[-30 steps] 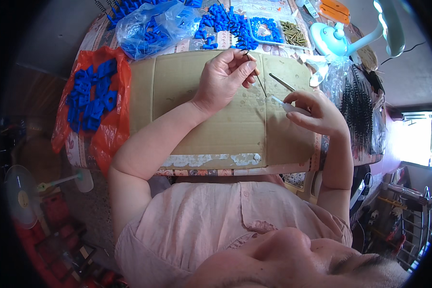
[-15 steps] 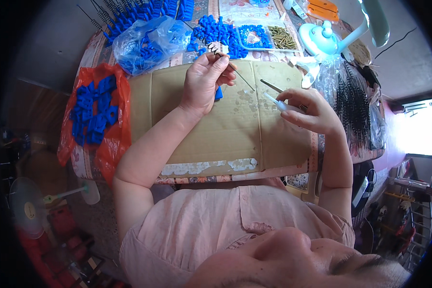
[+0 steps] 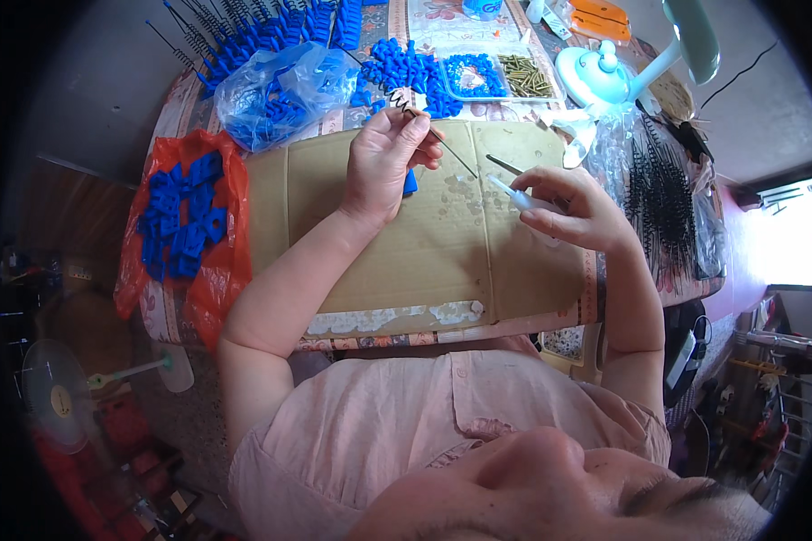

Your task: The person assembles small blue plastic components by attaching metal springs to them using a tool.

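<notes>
My left hand pinches a thin dark wire rod with a black spiral coil along its far part. The rod's bare end slopes down to the right over the cardboard. A small whitish squeeze bottle with a narrow nozzle is gripped in my right hand, its tip just right of the rod's end. A slim dark tool, perhaps tweezers, also sticks out from that hand. Beside my left hand, partly hidden by it, a blue piece lies on the cardboard.
The cardboard sheet covers the table's middle. Around it are a red bag of blue parts, a clear bag, loose blue parts, a box of brass-coloured pins, a lamp base and black coiled rods.
The bottle's nozzle has come slightly closer to the rod's bare end. Both hands keep their grip, and the whole view has shifted a little.
</notes>
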`<state>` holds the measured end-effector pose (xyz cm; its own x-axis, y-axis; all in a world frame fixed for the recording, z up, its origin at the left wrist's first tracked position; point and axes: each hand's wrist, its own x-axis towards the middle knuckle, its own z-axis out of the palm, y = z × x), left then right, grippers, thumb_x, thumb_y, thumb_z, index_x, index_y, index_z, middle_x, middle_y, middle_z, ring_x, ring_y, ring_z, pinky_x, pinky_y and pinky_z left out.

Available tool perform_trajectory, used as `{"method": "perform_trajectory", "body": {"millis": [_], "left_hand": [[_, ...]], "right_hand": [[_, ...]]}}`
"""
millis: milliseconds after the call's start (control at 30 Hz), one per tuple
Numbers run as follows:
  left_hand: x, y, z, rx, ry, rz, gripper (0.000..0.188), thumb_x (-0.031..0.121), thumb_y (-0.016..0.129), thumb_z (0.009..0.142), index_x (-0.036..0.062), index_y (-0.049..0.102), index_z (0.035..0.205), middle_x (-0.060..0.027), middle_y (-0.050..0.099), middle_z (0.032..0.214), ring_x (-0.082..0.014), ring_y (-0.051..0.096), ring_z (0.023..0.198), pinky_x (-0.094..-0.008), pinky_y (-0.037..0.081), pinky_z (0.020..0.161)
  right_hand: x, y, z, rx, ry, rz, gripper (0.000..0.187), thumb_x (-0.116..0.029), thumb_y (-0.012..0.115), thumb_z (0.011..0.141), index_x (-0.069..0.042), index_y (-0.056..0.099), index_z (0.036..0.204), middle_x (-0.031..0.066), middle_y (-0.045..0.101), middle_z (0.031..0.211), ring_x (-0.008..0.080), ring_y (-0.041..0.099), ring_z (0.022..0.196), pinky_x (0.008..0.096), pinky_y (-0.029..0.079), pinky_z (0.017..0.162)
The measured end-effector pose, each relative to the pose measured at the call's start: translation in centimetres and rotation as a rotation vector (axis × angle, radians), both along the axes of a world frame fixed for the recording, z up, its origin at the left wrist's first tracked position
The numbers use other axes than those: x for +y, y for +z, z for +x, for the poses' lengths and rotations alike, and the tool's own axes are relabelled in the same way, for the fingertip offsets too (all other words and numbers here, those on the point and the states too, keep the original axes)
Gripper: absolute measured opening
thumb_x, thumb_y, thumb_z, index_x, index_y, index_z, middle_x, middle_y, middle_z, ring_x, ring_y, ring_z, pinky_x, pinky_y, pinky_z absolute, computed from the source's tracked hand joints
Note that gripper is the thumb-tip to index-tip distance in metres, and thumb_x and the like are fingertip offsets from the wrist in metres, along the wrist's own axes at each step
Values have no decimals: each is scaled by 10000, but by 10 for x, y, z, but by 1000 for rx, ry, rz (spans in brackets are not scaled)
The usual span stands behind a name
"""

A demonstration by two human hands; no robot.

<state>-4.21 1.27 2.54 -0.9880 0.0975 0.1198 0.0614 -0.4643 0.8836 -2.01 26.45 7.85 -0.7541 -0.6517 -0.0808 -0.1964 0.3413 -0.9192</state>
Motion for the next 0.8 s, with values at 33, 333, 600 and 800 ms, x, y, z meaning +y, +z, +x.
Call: {"method": "perform_trajectory", "body": {"millis": [33,333,600,800], "left_hand": [[1,-1,0,0,1,1,79,152,562,921,78,543,942,-66,638,848,-115,603,686,-262,498,595],[3,-1,3,33,-5,-16,81,144,575,914,76,547,946,-69,635,840,-112,601,677,-256,496,596],[4,2,4,60,8,-33,88,143,580,911,70,551,951,-75,638,846,-110,605,682,-256,496,600],[4,0,4,66,15,-34,102,143,586,908,59,553,955,-83,639,841,-114,606,680,-258,496,598]], "right_hand": [[0,0,-1,4,11,9,243,-130,616,851,-9,560,1054,0,552,595,51,502,512,224,355,466],[-3,1,-2,-7,6,6,241,-130,618,847,-13,555,1048,1,550,619,53,494,552,225,368,496],[1,-9,-6,37,40,-26,271,-162,618,852,-4,551,1062,15,556,657,59,496,597,234,390,537],[0,-13,-8,33,64,10,284,-168,613,852,8,552,1067,33,570,661,77,510,596,242,406,547]]}}
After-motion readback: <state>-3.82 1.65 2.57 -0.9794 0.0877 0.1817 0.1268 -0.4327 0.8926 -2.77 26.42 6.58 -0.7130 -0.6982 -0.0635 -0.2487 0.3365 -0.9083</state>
